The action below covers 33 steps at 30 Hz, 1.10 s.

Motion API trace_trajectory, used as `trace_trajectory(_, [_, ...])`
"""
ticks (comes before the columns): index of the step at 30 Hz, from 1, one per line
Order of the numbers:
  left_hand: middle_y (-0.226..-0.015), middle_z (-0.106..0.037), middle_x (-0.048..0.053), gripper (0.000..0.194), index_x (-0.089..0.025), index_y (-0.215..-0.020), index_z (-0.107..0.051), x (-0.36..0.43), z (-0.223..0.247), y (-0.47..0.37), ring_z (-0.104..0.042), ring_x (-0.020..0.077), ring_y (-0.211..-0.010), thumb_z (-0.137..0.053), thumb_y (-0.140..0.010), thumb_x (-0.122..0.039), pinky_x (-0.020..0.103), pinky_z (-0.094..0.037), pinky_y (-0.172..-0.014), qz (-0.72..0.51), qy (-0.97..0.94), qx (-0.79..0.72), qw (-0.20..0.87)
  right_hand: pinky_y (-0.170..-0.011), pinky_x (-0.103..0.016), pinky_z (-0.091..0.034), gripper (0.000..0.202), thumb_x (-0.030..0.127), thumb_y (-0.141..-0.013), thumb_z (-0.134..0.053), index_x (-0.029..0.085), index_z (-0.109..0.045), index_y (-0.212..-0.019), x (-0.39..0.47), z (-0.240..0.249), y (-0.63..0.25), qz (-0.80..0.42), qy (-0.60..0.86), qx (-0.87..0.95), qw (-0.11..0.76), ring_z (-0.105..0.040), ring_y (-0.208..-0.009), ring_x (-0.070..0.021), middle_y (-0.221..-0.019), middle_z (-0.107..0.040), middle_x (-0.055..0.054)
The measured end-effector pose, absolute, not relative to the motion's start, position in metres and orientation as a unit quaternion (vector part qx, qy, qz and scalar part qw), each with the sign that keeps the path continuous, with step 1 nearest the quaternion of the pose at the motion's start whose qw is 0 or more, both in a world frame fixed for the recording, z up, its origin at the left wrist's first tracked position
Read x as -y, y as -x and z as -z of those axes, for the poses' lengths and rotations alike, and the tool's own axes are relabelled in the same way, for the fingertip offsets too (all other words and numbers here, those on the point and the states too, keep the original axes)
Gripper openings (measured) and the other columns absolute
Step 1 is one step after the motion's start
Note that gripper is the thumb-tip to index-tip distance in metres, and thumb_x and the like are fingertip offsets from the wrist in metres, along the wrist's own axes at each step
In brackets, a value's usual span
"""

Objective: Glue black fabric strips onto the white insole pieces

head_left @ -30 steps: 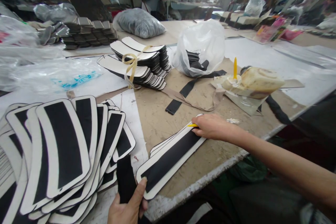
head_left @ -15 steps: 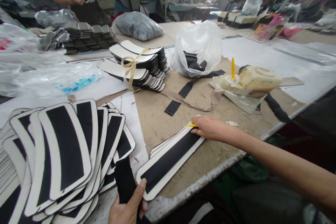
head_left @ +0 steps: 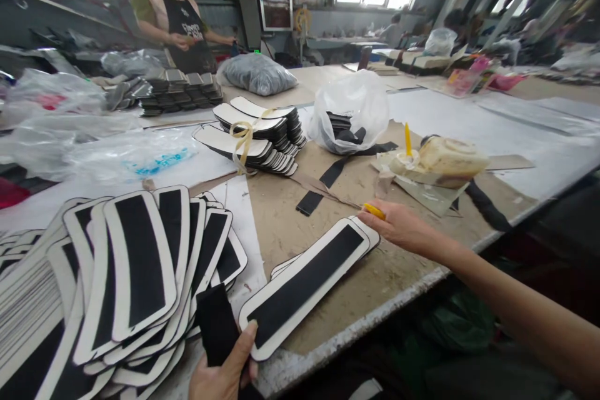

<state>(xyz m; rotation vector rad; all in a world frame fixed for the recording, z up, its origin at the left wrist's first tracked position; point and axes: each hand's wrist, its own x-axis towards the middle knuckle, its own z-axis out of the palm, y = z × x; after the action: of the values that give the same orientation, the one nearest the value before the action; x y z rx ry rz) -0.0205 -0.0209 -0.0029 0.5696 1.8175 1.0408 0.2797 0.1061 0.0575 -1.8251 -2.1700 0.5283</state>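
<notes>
My left hand [head_left: 224, 365] is at the bottom centre, closed on a black strip [head_left: 216, 324], its thumb over the near end of a white-edged piece with a black middle [head_left: 304, 290]. That piece lies slantwise on top of a few similar ones at the table's front edge. Beyond its far end, my right hand [head_left: 391, 222] is closed round a yellow pointed tool [head_left: 374, 211]. To the left, many like pieces [head_left: 140, 262] lie fanned out in a big overlapping heap.
Tied stacks of pale curved pieces [head_left: 253, 137], a clear bag with black pieces [head_left: 349, 112], a stained bottle [head_left: 452, 159] with a yellow tip upright beside it, and black strips [head_left: 309, 203] lie farther back. A person [head_left: 187, 19] stands behind the table.
My right hand has drawn the yellow tool off the piece's far end, now tilted differently. The view has tipped upward, and the top piece lies slightly shifted on those beneath.
</notes>
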Motion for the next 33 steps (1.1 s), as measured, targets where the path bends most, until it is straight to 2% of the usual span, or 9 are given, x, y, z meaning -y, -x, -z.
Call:
trace_trajectory(4, [-0.042,-0.048,-0.004,0.043,-0.015,-0.064,-0.053,0.025,-0.005,0.015,-0.039,0.0090,-0.040,-0.079,-0.053,-0.047,0.020,-0.029,-0.040,-0.488,-0.215,-0.690,0.490,-0.050,-0.024,-0.032,0.042,0.056,-0.080,-0.051,0.019,-0.049,-0.060,-0.093,-0.054,-0.279,-0.313,0.613,0.707,0.162,-0.045,-0.052,-0.0128,-0.057,-0.050,0.001])
trace_trajectory(7, [-0.046,-0.049,-0.005,0.038,-0.015,-0.064,-0.051,0.030,-0.011,0.013,-0.039,0.0068,-0.040,-0.078,-0.058,-0.041,0.018,-0.030,-0.039,-0.509,-0.212,-0.653,0.518,-0.039,-0.022,-0.023,0.047,0.059,-0.071,-0.062,0.019,-0.043,-0.057,-0.082,-0.050,-0.279,-0.469,0.633,0.584,0.194,-0.033,-0.041,-0.0080,-0.047,-0.039,0.004])
trace_trajectory(9, [-0.048,-0.049,-0.005,0.035,-0.015,-0.065,-0.052,0.033,-0.014,0.013,-0.038,0.0057,-0.040,-0.077,-0.062,-0.038,0.017,-0.028,-0.039,-0.520,-0.213,-0.633,0.532,-0.036,-0.019,-0.020,0.047,0.057,-0.068,-0.068,0.019,-0.043,-0.058,-0.075,-0.047,-0.281,-0.546,0.626,0.504,0.235,-0.030,-0.040,-0.0059,-0.046,-0.037,0.006])
trace_trajectory(14, [-0.045,-0.041,-0.007,0.029,-0.015,-0.066,-0.049,0.041,-0.017,0.010,-0.030,0.0030,-0.038,-0.071,-0.069,-0.032,0.015,-0.024,-0.039,-0.564,-0.181,-0.543,0.595,-0.034,-0.015,-0.022,0.041,0.044,-0.065,-0.077,0.017,-0.046,-0.061,-0.057,-0.039,-0.278,-0.650,0.562,0.353,0.370,-0.026,-0.040,-0.0030,-0.049,-0.036,0.007])
trace_trajectory(17, [-0.047,-0.039,-0.009,0.030,-0.016,-0.069,-0.049,0.043,-0.015,0.011,-0.028,0.0026,-0.038,-0.074,-0.066,-0.031,0.015,-0.024,-0.038,-0.580,-0.141,-0.514,0.616,-0.033,-0.015,-0.024,0.043,0.042,-0.064,-0.078,0.018,-0.043,-0.058,-0.048,-0.035,-0.271,-0.668,0.537,0.305,0.414,-0.024,-0.039,-0.0027,-0.047,-0.032,0.008])
trace_trajectory(20, [-0.052,-0.043,-0.007,0.031,-0.016,-0.072,-0.050,0.045,-0.012,0.014,-0.032,0.0037,-0.041,-0.074,-0.067,-0.033,0.016,-0.027,-0.039,-0.575,-0.155,-0.532,0.602,-0.032,-0.014,-0.024,0.041,0.041,-0.063,-0.079,0.017,-0.045,-0.062,-0.044,-0.035,-0.267,-0.641,0.545,0.334,0.425,-0.027,-0.041,-0.0028,-0.052,-0.037,0.007])
trace_trajectory(26, [-0.059,-0.050,-0.003,0.037,-0.015,-0.075,-0.052,0.049,-0.011,0.015,-0.041,0.0075,-0.047,-0.060,-0.078,-0.051,0.018,-0.034,-0.041,-0.566,-0.213,-0.583,0.542,-0.034,-0.017,-0.029,0.042,0.051,-0.063,-0.075,0.017,-0.050,-0.064,-0.039,-0.040,-0.265,-0.542,0.621,0.442,0.354,-0.035,-0.043,-0.0066,-0.052,-0.040,0.005])
trace_trajectory(29, [-0.061,-0.053,-0.001,0.042,-0.015,-0.077,-0.055,0.048,-0.012,0.014,-0.044,0.0094,-0.049,-0.066,-0.070,-0.054,0.019,-0.035,-0.040,-0.557,-0.194,-0.596,0.545,-0.036,-0.018,-0.029,0.043,0.053,-0.063,-0.074,0.017,-0.050,-0.064,-0.037,-0.040,-0.263,-0.522,0.630,0.454,0.353,-0.036,-0.044,-0.0067,-0.052,-0.040,0.005])
trace_trajectory(33, [-0.062,-0.057,0.000,0.044,-0.012,-0.078,-0.060,0.046,-0.014,0.015,-0.046,0.0109,-0.051,-0.079,-0.057,-0.045,0.020,-0.037,-0.041,-0.524,-0.207,-0.639,0.523,-0.040,-0.018,-0.030,0.043,0.054,-0.067,-0.070,0.017,-0.049,-0.066,-0.035,-0.038,-0.260,-0.534,0.604,0.476,0.352,-0.036,-0.046,-0.0062,-0.054,-0.040,0.006])
